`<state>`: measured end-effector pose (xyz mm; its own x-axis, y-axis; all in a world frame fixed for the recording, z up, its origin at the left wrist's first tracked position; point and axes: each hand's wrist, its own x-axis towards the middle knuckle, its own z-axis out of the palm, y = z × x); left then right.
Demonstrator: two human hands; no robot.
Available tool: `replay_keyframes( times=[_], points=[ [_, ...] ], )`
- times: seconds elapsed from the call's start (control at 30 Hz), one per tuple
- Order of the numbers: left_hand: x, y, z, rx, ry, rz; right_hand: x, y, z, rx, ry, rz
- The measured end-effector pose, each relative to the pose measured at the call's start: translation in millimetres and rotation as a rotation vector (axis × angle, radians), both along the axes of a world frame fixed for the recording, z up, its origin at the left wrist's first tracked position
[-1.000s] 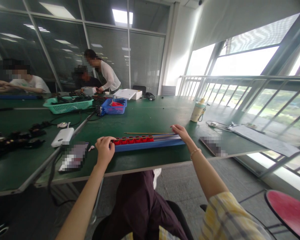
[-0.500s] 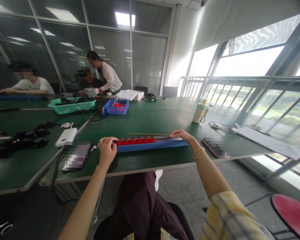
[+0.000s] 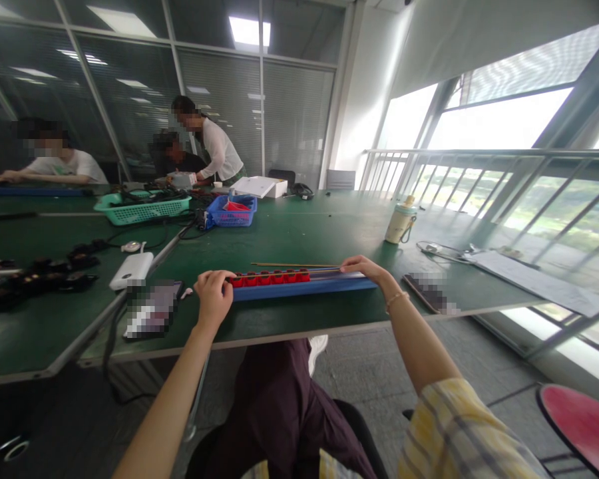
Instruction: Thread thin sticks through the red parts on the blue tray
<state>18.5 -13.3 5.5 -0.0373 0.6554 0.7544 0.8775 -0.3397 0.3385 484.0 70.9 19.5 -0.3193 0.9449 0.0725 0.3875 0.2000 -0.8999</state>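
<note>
A long blue base lies lengthwise in front of me, with a row of several red blocks in its left half. A thin brownish rod runs along the top of the blocks toward both hands. My left hand is curled over the base's left end, closed where the rod meets its fingers; the fingertips are partly hidden. Near the other end, my right hand pinches the rod between thumb and fingers. Just behind the base, a second thin rod rests on the table.
Left of me are a phone, a white power bank and a small white earbud. Another phone and a cream bottle stand to the right. Green and blue baskets sit farther back. Co-workers occupy the far side.
The view has shifted very slightly. Both hands, the rod and the red blocks keep practically the same places.
</note>
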Motion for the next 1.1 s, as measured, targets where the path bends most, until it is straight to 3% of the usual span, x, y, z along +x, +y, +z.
replay_keyframes(
  times=[0.37,0.6,0.83,1.1],
  points=[
    [-2,2,-2.9,-0.004,-0.006,0.004,3,1,-7.9,0.071,0.111,-0.18],
    [0,2,-2.2,0.0,-0.012,0.011,9,13,-24.2,0.272,0.355,-0.488],
    [-1,1,-2.4,-0.001,-0.008,0.008,10,22,-29.9,0.283,0.55,-0.531],
    [-2,0,-0.9,-0.001,-0.005,0.007,7,24,-32.2,0.335,0.463,-0.612]
  ],
)
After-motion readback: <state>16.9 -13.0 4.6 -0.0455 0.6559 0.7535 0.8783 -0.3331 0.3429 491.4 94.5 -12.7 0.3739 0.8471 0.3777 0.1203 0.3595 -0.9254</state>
